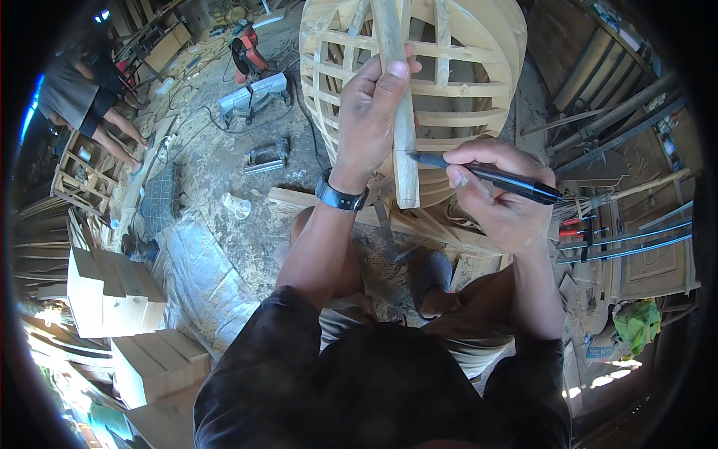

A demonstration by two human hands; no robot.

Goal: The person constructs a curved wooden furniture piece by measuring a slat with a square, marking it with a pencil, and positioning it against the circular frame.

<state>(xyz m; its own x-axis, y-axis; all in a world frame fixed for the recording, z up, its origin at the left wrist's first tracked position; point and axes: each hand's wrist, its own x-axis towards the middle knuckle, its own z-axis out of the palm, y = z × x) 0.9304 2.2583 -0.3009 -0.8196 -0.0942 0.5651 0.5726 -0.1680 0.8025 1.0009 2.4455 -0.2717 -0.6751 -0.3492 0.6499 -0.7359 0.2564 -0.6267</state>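
Observation:
My left hand (379, 101) is wrapped round a long, narrow strip of wood (404, 176), thumb on top, holding it out in front of me. Near its lower end the strip carries thin dark marks. My right hand (505, 191) grips a black marker pen (516, 182) between thumb and fingers. The pen's tip meets the strip's right edge, or sits very close to it, just above the lower end. Behind both hands stands a rounded wooden lattice frame (467, 86) of curved ribs and crosspieces.
On the dusty floor to the left lie a power tool (267, 155), a grey and red machine (254, 97) and cables. Another person (78, 93) works at the far left. Pale wooden boxes (112, 288) stand at left. Boards lean at right, near red-handled clamps (574, 228).

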